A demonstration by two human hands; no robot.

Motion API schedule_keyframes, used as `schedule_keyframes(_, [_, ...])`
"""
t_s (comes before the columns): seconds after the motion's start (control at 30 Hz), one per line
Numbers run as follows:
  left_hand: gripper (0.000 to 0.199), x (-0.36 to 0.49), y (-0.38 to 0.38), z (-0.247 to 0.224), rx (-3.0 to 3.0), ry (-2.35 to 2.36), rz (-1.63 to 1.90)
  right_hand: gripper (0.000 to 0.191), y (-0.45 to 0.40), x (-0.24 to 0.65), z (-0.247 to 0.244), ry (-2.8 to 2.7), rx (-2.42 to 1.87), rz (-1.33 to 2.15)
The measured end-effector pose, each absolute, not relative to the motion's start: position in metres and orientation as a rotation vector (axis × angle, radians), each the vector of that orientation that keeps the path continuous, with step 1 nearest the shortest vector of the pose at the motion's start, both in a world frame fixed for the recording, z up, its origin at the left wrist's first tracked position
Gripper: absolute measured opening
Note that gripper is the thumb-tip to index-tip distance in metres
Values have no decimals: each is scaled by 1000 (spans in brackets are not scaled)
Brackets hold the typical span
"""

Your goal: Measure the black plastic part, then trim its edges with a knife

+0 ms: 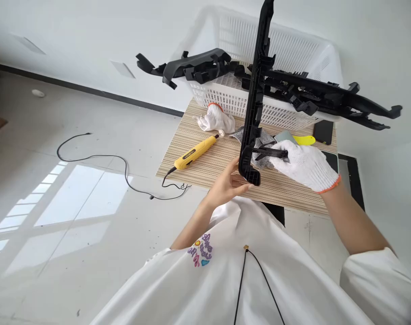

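- A long, ribbed black plastic strip [254,104] slants above the wood-striped tabletop [205,169], its hooked lower end nearest the body.
- The bare left hand [226,186] curls around that end, palm turned up.
- The right hand [300,163], in a white knit glove with orange cuff, clasps a slim dark tool [271,152], its tip at the strip's edge.
- Beyond, other black plastic parts [198,67] lie across a white perforated plastic basket [222,100].

Two hands [227,187] [298,162], two gloves [217,119] [309,168] (one loose), one yellow tool [196,153], one basket [295,47]
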State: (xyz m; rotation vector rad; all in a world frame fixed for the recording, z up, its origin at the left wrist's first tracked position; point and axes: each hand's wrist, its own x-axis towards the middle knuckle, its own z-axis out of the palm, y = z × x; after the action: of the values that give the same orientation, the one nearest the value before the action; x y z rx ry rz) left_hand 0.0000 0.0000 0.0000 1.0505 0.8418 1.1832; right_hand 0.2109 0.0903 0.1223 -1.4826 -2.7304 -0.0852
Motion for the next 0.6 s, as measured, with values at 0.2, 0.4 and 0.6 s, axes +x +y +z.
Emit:
schedule_keyframes(0.2, [79, -2, 3, -3, 1075, 714, 1252, 40, 98, 200, 114, -2730, -1410, -205])
schedule_keyframes(0.4, [80, -2, 6, -4, 1083, 777, 1287, 49, 103, 203, 111, -2816, -1470, -243])
schedule_keyframes(0.6, [68, -3, 4, 2, 1075, 847, 1281, 47, 98, 208, 114, -2908, -1433, -499])
